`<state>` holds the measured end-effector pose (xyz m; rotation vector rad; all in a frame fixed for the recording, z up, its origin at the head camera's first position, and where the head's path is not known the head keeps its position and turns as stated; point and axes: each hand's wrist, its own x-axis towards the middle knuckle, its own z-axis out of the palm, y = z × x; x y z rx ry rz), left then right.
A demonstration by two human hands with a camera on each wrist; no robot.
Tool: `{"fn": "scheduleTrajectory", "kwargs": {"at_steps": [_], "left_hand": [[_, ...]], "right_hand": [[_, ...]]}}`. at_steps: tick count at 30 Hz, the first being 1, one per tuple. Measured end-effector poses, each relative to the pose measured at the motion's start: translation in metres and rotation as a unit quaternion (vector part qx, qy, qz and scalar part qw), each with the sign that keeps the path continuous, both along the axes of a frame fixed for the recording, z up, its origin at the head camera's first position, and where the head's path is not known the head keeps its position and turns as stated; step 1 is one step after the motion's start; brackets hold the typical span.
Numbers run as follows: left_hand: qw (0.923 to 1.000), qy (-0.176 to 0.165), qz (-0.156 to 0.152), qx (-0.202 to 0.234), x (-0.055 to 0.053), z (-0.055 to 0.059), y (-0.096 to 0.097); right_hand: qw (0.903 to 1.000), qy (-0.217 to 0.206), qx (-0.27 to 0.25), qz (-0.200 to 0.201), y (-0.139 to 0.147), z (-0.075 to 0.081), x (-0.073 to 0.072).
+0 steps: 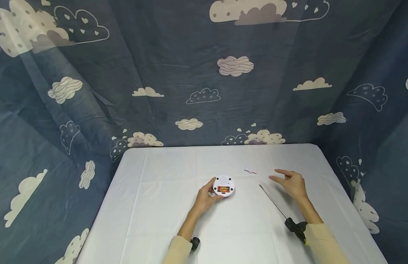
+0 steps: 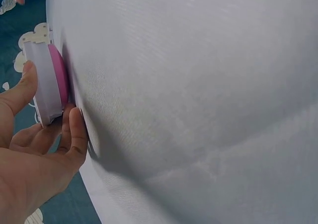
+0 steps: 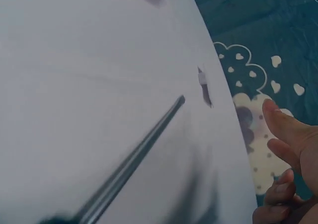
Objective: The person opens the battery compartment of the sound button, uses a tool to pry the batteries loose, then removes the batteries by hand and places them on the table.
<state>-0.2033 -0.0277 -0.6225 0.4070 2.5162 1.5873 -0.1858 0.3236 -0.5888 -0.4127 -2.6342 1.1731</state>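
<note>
A round white gadget is held over the left-middle part of the white table, its rim pinched between the thumb and fingers of the left hand. By the head view, its upward face is shown with a patch of speaker holes, dark spots near the edge and an uncovered slot in which batteries are seated. None of that face is given by the left wrist view; there the side wall is seen instead, along with a pink underside; whether the cloth is touched by it cannot be told. A sliver of pink is also caught at the top edge of the right wrist view. Nothing is gripped by the right hand, which is held out with thumb and forefinger spread apart. Near it, a screwdriver is seen with its shaft slanted toward the far side, the handle partly hidden by the sleeve. Beyond the shaft tip, a small white piece is noted near the far edge; its dark strip is shown larger by the right wrist view. A cloud-patterned curtain is hung behind.
</note>
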Motion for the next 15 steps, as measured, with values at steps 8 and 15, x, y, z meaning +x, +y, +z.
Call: {"fn": "scheduleTrajectory", "kwargs": {"at_steps": [8, 15], "left_hand": [[0.9999, -0.011, 0.000, -0.008, -0.001, 0.000, 0.000], [0.9998, -0.013, -0.007, -0.011, -0.003, 0.002, -0.001]], "right_hand": [[0.9988, -0.034, 0.031, -0.016, 0.025, -0.010, 0.080], [0.9914, -0.111, 0.031, -0.062, 0.023, -0.033, 0.135]]}}
